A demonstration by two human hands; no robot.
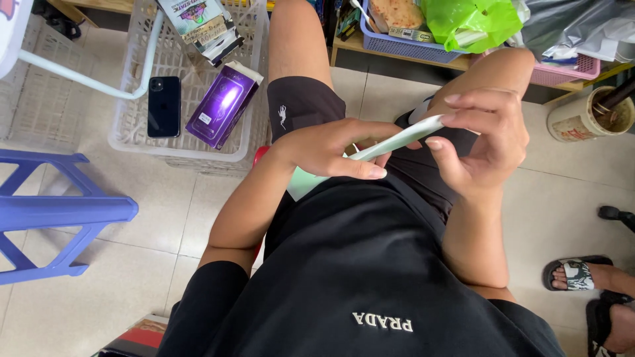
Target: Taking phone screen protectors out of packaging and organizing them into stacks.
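Note:
Over my lap I hold a thin, flat pale-green object (397, 140), edge-on to the camera, shaped like a phone or slim case. My left hand (331, 149) wraps around its lower part, thumb along the underside. My right hand (479, 142) pinches its upper end between fingertips and thumb. I am seated in a black shirt and black shorts, knees apart.
A white plastic basket (135, 125) on the tiled floor at the left carries a black phone (163, 106) and a purple box (223, 102). A blue plastic stool (59, 211) stands at far left. Another person's sandalled feet (582, 274) are at the right. Baskets and a green bag (473, 23) line a low shelf.

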